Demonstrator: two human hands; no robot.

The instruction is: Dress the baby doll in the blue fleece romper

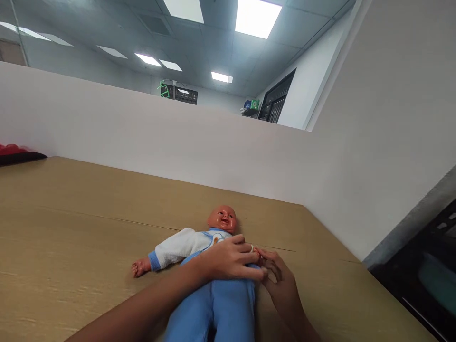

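A baby doll (208,266) lies on its back on the wooden table (71,223), head towards the far wall, in a white fleece top and blue dungarees. My left hand (230,259) rests across the doll's chest and belly, fingers curled over the cloth. My right hand (278,280) sits at the doll's side, fingers bent and pinching at the doll's hidden arm or clothing where both hands meet. The doll's other arm stretches out to the left, bare hand showing.
A white partition wall (149,137) runs along the table's far edge and a white wall closes the right side. A red and black object (16,154) lies at the far left edge. A dark screen or cabinet (427,266) stands at the right.
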